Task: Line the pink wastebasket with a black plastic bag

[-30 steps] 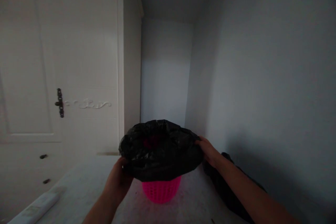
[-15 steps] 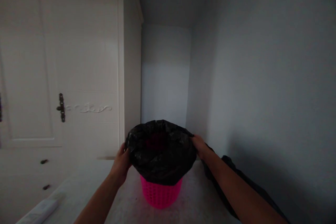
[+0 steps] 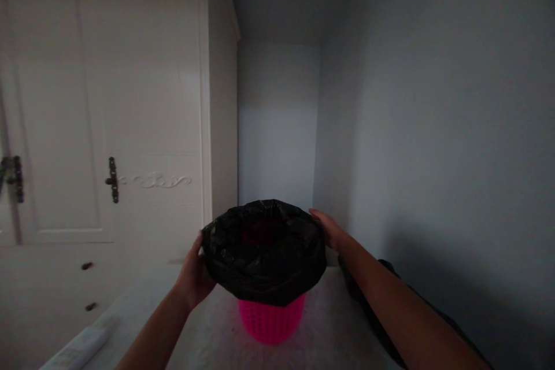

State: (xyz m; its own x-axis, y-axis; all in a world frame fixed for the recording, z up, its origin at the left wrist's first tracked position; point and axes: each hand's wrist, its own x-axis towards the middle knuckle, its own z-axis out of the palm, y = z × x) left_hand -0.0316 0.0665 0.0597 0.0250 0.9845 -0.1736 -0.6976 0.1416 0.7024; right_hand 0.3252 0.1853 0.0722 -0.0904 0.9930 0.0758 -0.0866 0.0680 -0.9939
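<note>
Head view: crinkled black plastic bag [image 3: 265,269]

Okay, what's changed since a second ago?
The right side of the black bag has drawn in toward the pink basket, your right hand moving inward too. Your left hand has moved up the bag's edge. Both hands stay at the bag; the basket still stands on the table.

bag [image 3: 277,280]: black; basket [image 3: 271,324]: hot pink, dotted with holes; wardrobe [image 3: 158,81]: off-white, raised scrollwork; wall [image 3: 442,104]: grey-blue
</note>
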